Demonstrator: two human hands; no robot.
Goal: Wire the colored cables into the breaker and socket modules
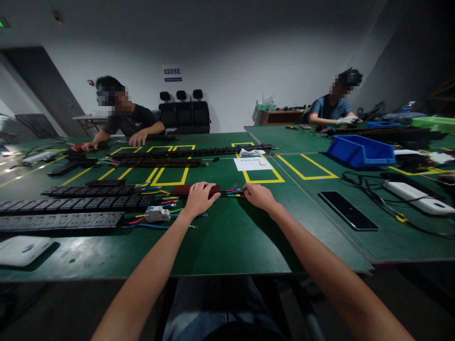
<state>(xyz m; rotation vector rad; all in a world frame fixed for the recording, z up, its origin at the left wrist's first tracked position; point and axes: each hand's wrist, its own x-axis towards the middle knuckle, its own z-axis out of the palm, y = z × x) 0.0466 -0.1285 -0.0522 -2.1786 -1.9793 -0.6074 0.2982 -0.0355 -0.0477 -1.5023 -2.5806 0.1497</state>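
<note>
My left hand (199, 199) grips a dark red, bar-shaped piece (181, 189) from above, covering its middle. From its right end, thin coloured wires (232, 193) run toward my right hand (260, 195). The fingers of that hand are curled closed on the wires' far ends, partly hiding them. Left of my left hand lie several black power strips (74, 204) and a grey one (64, 220), with loose wires at their right ends. A small grey-white breaker-like block (157, 214) sits among those wires.
Long black strips (159, 162) and a white paper sheet (253, 164) lie farther back. To the right are a phone (347, 210), a blue bin (360, 150), black cables and a white device (417, 198). A white box (24, 251) lies front left. Two people work across the table.
</note>
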